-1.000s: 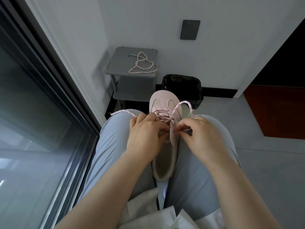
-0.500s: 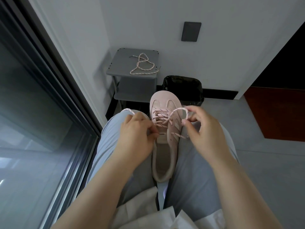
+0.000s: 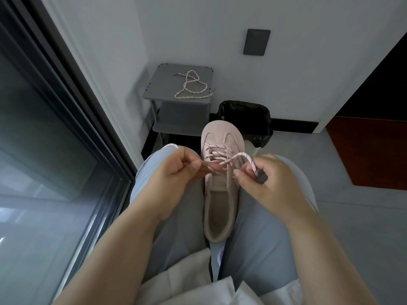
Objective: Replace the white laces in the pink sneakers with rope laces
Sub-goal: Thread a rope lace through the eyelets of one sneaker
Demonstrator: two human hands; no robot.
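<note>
Change since 0.5 s ago: left hand (image 3: 176,172) moved outward, pinches pink speckled rope lace (image 3: 242,153); right hand (image 3: 266,181) lower, fingers curled round its other strand. Pale pink suede sneaker (image 3: 220,134) wedged between thighs (image 3: 187,216), toe away. Top eyelets partly hidden behind fingers.

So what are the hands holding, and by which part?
The left hand and right hand each pinch one loose end of the threaded rope lace.

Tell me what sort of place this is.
Probably a corner of a home: a glass sliding door on the left, a small grey shelf holding a spare rope lace, and a bin with a black liner against the wall.
</note>
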